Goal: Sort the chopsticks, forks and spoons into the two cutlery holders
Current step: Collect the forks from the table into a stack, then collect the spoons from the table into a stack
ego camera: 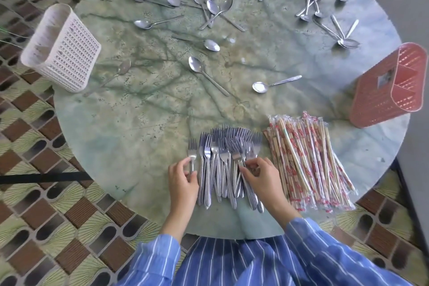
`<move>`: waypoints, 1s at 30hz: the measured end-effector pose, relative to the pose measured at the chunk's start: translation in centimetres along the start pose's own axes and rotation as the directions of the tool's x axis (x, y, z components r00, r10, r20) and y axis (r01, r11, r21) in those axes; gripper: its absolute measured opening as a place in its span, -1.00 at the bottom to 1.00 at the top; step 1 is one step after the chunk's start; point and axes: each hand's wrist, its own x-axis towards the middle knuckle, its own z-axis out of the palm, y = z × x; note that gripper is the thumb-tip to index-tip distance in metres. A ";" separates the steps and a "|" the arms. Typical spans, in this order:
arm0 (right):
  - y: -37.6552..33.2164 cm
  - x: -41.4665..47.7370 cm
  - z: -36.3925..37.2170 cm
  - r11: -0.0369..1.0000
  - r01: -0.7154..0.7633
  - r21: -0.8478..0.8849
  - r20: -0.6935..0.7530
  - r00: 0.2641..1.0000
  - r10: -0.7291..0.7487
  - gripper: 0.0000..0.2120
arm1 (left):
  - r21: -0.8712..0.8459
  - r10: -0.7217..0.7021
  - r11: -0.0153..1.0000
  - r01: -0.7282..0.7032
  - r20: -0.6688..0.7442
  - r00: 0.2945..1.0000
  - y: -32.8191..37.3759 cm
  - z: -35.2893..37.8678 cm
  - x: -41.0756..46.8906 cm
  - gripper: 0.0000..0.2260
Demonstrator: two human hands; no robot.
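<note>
From my remote seat I saw the stainless forks (222, 158) heaped at 6 o'clock on the round green marble table (144, 123), tines pointing toward 12. The left hand (182, 177) pinched the handle of a single fork (192, 153) lying at the heap's 9 o'clock edge. The right hand (260, 173) had curled fingers nipping the neck of another fork on the heap's 3 o'clock side. The hands were apart, with the heap between them. Wrapped chopsticks (311, 165) lay just beside the forks at 5 o'clock. Spoons (209, 2) were scattered from 10 to 2 o'clock. The white cutlery holder (61, 47) sat at 9 o'clock and the pink cutlery holder (390, 86) at 3 o'clock.
</note>
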 end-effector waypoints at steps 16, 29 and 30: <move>-2.2 2.5 0.0 0.990 -0.094 0.107 0.054 0.995 0.089 -0.85 | 0.049 0.063 0.996 -0.072 0.167 0.984 1.3 0.6 1.7 -0.39; -5.2 13.4 -6.6 0.990 0.131 -0.046 -0.124 0.983 -0.135 -0.85 | -0.075 0.201 0.977 -0.197 0.047 0.978 6.3 1.4 7.5 -0.85; -5.3 15.2 -6.9 0.986 0.142 -0.093 -0.137 0.979 -0.153 -0.82 | -0.081 0.204 0.976 -0.200 0.040 0.978 6.9 1.6 8.4 -0.87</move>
